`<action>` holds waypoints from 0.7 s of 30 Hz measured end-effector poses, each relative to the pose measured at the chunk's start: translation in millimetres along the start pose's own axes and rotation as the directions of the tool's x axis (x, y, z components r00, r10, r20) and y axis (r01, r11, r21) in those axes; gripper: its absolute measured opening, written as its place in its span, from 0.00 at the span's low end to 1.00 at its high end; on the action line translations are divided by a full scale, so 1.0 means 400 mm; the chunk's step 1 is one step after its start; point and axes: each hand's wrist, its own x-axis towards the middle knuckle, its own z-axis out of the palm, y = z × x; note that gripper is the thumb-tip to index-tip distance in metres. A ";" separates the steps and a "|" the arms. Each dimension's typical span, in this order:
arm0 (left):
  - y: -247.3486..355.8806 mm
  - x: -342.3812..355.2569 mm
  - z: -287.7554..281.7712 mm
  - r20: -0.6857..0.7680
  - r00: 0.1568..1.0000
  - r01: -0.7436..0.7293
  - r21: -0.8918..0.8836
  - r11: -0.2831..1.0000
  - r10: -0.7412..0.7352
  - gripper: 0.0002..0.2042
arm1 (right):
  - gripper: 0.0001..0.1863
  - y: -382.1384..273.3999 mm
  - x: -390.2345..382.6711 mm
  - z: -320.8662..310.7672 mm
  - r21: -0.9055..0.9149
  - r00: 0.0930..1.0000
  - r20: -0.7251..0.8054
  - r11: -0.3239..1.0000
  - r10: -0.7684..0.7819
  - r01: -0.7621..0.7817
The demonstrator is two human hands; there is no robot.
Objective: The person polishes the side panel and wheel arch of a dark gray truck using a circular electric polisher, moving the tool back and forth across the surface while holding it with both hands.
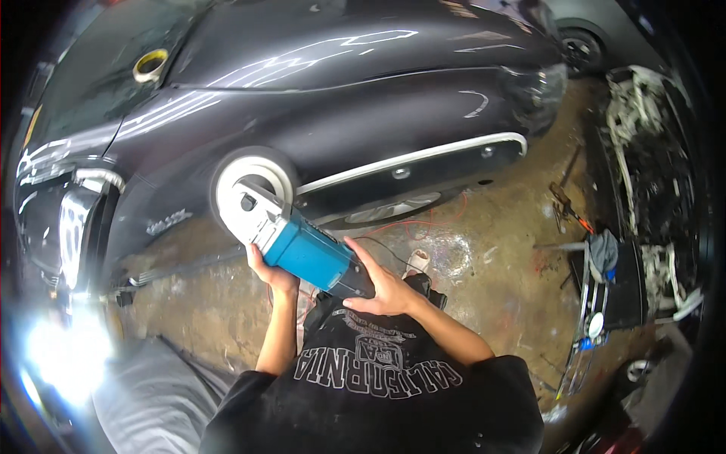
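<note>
A blue power polisher (310, 253) with a silver head and a round white pad (281, 168) is held in front of my body. My left hand (274, 274) grips it on the left side, just behind the head. Around the dark rear end of the body wraps my right hand (387, 287), with most of its fingers hidden beneath. The pad overlaps the dark car's side (333, 121) in view, near the rear of the wheel arch. I cannot tell whether it touches the paint.
A tape roll (150, 66) lies by the windshield. White masking edges the wheel arch (423, 157). A red cord (431, 222) runs over the concrete floor (499, 295). At right are a stand with a grey cloth (603, 253) and car parts (643, 151). A bright lamp (68, 356) glares lower left.
</note>
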 end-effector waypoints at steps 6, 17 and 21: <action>0.006 0.008 -0.072 -0.113 0.992 -0.054 -0.034 0.998 0.050 0.35 | 0.62 -0.013 0.050 -0.008 -0.100 0.980 0.161 0.986 -0.116 0.133; 0.001 0.031 -0.047 -0.210 0.975 -0.099 -0.131 0.986 0.070 0.34 | 0.58 -0.069 0.116 -0.062 -0.209 0.972 0.222 0.970 -0.076 0.124; 0.053 0.113 -0.009 -0.212 0.954 -0.219 0.000 0.976 0.215 0.34 | 0.57 -0.111 0.212 -0.076 -0.162 0.969 0.246 0.985 -0.021 0.062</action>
